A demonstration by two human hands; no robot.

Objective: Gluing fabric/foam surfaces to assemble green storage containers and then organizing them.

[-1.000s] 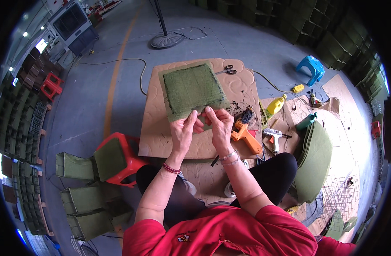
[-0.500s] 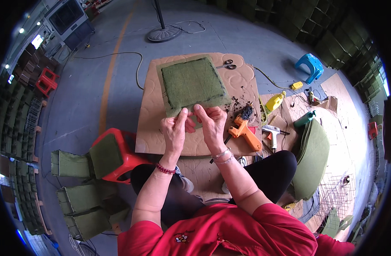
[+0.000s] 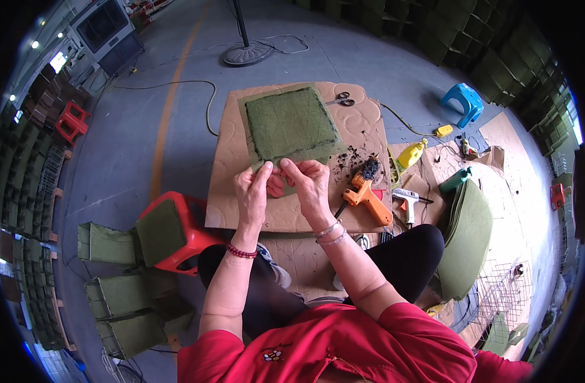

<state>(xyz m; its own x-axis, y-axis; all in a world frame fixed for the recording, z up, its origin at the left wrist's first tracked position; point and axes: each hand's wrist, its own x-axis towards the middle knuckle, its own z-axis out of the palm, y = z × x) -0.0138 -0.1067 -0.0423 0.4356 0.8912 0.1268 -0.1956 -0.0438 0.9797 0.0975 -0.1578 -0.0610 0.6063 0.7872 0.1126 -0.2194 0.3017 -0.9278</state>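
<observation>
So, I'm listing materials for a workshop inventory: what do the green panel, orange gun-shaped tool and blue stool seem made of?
Green panel: probably woven cloth, matte, judging by the mesh-like border; any stiff backing can't be told.
Orange gun-shaped tool: likely moulded plastic, fairly smooth, given its even colour and rounded body.
Blue stool: apparently plastic, smooth with a slight sheen, from its lighter highlights.

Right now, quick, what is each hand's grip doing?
Left hand: closed, pinching the near edge of the green fabric.
Right hand: closed, pinching that same edge beside it.
</observation>
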